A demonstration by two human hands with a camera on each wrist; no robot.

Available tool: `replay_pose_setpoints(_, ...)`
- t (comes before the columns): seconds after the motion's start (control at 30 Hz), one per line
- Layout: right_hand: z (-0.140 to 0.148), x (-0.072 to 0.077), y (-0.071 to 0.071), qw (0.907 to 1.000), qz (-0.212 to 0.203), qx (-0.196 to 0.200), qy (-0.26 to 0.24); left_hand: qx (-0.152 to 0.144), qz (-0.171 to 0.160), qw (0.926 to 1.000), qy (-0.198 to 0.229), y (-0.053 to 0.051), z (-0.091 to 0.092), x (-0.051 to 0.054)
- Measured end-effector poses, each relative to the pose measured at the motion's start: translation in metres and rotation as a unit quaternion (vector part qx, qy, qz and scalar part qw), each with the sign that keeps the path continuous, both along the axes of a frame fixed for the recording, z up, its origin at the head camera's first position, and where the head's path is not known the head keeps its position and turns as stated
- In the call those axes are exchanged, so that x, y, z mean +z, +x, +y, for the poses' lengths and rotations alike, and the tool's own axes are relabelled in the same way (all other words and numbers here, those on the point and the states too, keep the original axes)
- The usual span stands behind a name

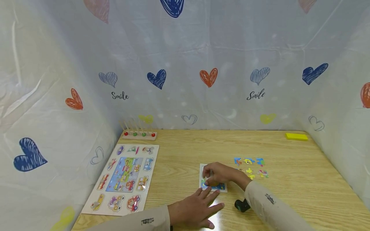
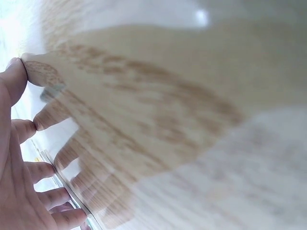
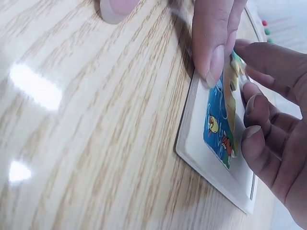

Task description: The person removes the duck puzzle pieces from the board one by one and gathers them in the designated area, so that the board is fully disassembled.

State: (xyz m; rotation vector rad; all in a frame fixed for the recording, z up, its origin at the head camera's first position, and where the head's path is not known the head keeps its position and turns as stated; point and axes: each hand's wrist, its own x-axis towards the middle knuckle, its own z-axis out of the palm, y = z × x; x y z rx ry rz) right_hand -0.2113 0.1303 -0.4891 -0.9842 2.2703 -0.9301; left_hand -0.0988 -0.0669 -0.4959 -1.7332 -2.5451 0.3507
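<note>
A small white-framed jigsaw board (image 1: 201,168) lies on the table, partly filled with blue, green and yellow pieces. My right hand (image 1: 218,173) bends over it from the right, thumb and fingertips pinching a puzzle piece (image 3: 237,64) at the board's far side; fingers hide much of that piece. In the right wrist view, the filled blue part (image 3: 218,122) shows a small yellow duck. My left hand (image 1: 196,207) lies flat with fingers spread, its fingertips touching the board's near edge. Several loose jigsaw pieces (image 1: 249,161) lie right of the board, some hidden behind my right hand.
On the left lies a large peg puzzle board (image 1: 115,179) with vehicle pictures. Behind it stands a wooden peg stand (image 1: 139,136) with red and green beads. A yellow block (image 1: 296,136) sits at the back right. Hanging sheets with hearts enclose the table (image 1: 179,150).
</note>
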Motion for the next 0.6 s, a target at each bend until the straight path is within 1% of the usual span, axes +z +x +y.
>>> replay_pose_setpoints(0.17, -0.0025, 0.0007, 0.0005, 1.0, 0.002, 0.0, 0.003, -0.002, -0.001, 1.0, 0.002, 0.0002, -0.0003, 0.0004)
replay_pose_setpoints(0.27, -0.0022, 0.0001, -0.0003, 0.9999, 0.015, 0.002, 0.007, -0.001, 0.001, 1.0, 0.001, 0.0004, -0.0001, 0.0006)
replay_pose_setpoints(0.4, -0.0009, -0.001, -0.0017, 0.9993, 0.033, -0.001, 0.017, 0.004, -0.006, 1.0, -0.002, 0.0006, 0.0002, 0.002)
replay_pose_setpoints(0.6, 0.0009, 0.0015, -0.0028, 0.9993, 0.029, -0.007, 0.025, 0.005, -0.007, 0.9999, -0.006, 0.0005, 0.0007, 0.0025)
